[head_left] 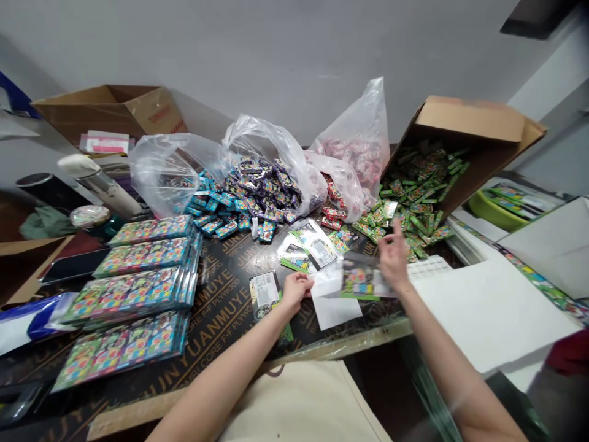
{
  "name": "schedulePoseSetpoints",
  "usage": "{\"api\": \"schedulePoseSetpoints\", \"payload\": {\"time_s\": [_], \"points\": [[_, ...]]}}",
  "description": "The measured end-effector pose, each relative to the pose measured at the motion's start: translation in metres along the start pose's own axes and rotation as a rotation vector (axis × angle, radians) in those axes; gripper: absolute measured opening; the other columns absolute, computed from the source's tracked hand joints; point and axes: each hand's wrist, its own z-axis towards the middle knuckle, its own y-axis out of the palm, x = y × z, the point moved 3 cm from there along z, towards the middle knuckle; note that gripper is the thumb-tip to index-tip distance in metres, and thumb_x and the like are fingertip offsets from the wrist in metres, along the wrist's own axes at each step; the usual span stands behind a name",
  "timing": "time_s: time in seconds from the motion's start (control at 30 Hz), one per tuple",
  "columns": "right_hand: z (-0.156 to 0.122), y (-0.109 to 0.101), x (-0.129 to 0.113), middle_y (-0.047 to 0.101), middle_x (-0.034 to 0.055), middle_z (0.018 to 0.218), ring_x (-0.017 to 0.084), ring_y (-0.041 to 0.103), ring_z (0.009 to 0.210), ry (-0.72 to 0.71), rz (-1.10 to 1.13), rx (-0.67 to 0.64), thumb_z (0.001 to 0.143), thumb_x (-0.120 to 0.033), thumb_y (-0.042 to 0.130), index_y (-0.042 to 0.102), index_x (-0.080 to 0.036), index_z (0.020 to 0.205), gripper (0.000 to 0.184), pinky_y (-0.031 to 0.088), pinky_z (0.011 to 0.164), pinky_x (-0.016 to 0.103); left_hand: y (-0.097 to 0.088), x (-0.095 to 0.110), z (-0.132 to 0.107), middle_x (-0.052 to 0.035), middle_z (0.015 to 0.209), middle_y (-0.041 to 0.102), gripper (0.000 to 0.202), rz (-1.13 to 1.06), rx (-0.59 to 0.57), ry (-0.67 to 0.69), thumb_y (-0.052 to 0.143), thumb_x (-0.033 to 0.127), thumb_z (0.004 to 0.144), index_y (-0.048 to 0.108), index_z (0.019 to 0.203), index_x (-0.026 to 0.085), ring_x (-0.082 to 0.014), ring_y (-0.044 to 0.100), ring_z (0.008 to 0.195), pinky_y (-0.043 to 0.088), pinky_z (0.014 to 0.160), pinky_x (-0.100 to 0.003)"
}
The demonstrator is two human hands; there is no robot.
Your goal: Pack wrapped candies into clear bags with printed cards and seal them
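My left hand is curled, pinching the left edge of a clear plastic sleeve over the dark plywood table. My right hand is blurred by motion, held over a colourful printed card that lies in or on the sleeve; its fingers look spread. A barcode-backed packet lies just left of my left hand. More flat packets lie beyond the hands.
Stacks of finished colourful packs fill the left side. Plastic bags hold blue sweets, purple sweets and red sweets. A tipped cardboard box spills green sweets. White sheets lie at right.
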Motion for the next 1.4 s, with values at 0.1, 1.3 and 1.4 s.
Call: {"api": "schedulePoseSetpoints", "payload": {"time_s": [0.1, 1.3, 1.4], "points": [[-0.032, 0.043, -0.014, 0.048, 0.0126, 0.104, 0.020, 0.055, 0.070, -0.088, -0.233, -0.173, 0.088, -0.036, 0.034, 0.023, -0.024, 0.139, 0.053, 0.046, 0.060, 0.033, 0.010, -0.004, -0.003, -0.0055, 0.065, 0.065, 0.011, 0.135, 0.016, 0.084, 0.058, 0.009, 0.068, 0.062, 0.078, 0.012, -0.0171, 0.061, 0.060, 0.052, 0.062, -0.034], [-0.038, 0.093, -0.183, 0.059, 0.0033, 0.098, 0.014, 0.057, 0.081, 0.107, 0.927, -0.461, 0.076, -0.026, 0.059, 0.026, -0.030, 0.135, 0.067, 0.046, 0.075, 0.033, -0.122, 0.080, -0.059, -0.0037, 0.072, 0.065, 0.008, 0.614, -0.056, 0.600, 0.061, 0.020, 0.073, 0.066, 0.075, 0.014, -0.0151, 0.058, 0.068, 0.043, 0.064, -0.025], [-0.027, 0.082, -0.190, 0.061, 0.0008, 0.085, 0.015, 0.057, 0.080, 0.101, 0.906, -0.437, 0.077, -0.025, 0.057, 0.027, -0.030, 0.134, 0.064, 0.045, 0.073, 0.032, -0.119, 0.080, -0.065, -0.0034, 0.078, 0.062, 0.014, 0.708, -0.076, 0.668, 0.055, 0.016, 0.077, 0.067, 0.086, 0.018, -0.0147, 0.057, 0.073, 0.041, 0.067, -0.024]]}}
